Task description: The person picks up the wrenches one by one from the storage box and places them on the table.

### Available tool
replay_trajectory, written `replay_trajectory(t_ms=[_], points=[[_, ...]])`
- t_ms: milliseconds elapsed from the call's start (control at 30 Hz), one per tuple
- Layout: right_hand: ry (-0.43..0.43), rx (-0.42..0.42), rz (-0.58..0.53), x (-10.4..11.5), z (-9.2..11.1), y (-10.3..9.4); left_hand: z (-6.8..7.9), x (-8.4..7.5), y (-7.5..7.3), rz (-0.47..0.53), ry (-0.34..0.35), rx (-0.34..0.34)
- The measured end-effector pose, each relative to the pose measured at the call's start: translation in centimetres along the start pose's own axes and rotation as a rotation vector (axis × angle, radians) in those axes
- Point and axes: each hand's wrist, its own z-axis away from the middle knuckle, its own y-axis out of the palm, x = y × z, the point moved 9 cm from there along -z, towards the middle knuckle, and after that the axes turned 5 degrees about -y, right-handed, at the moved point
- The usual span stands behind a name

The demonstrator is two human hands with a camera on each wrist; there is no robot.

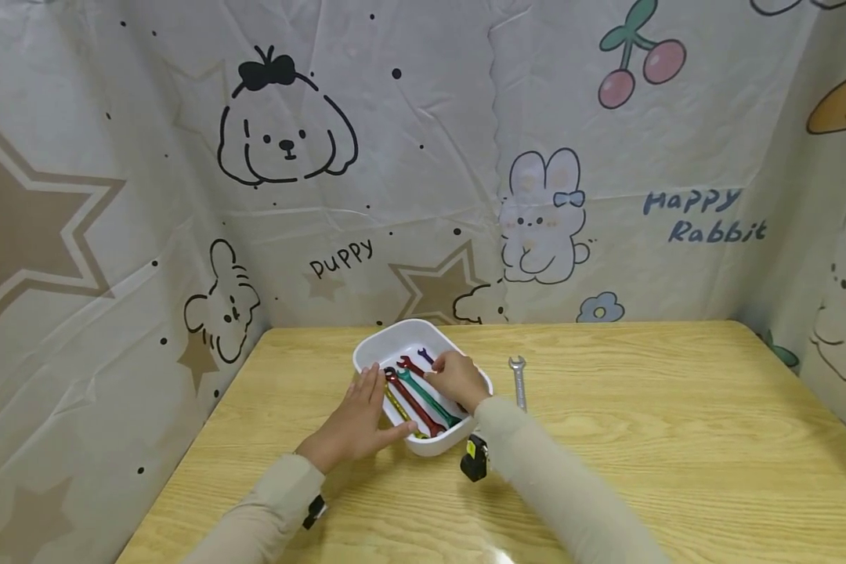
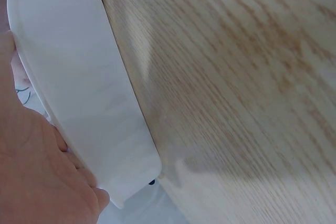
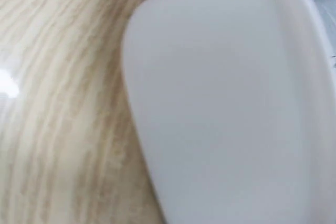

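On the worktop [image 1: 641,439], one white tray [image 1: 430,448]

From my place I see behind the worktop one pale printed cloth [image 1: 423,172]; the worktop itself has light wood grain. The tray stands there, rectangular, smooth and white, with rounded corners and a thin rim.

Two hands are at it. The left hand [image 1: 359,419] touches its near-left rim, and this grip is spread: fingers straight, thumb apart. The right hand [image 1: 460,380] reaches inside with bent fingers; whether this grip pinches any wrench, I cannot tell.

I count six wrenches in sight, five in the tray and one outside. Inside, the long ones are shiny: one red wrench [image 1: 414,402], one green wrench [image 1: 426,397] beside it, and one yellow wrench [image 1: 398,406] near the left wall. The silver wrench [image 1: 519,384] lies on the worktop, right of the tray, its far end forked. One dark red wrench [image 1: 412,366] goes partly under the right fingers. The smallest visible piece is one purple-blue wrench [image 1: 426,356], also partly hidden there.
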Motion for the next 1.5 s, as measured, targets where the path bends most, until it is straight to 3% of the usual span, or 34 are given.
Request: replay_trajectory(t_ms=[233, 433, 833, 1500], points=[[-0.114, -0.022, 0.116, 0.7, 0.2, 0.5, 0.1, 0.1, 0.0, 0.005, 0.003, -0.020], [-0.198, -0.045, 0.281, 1.7, 0.3, 0.8, 0.2, 0.0, -0.1, -0.002, 0.014, -0.019], [-0.200, -0.074, 0.432, 1.3, -0.4, 1.9, 0.0, 0.2, 0.2, -0.004, 0.007, -0.022], [-0.155, -0.004, 0.277, 0.9, -0.2, 2.0, 0.1, 0.0, 0.0, 0.009, 0.007, -0.030]])
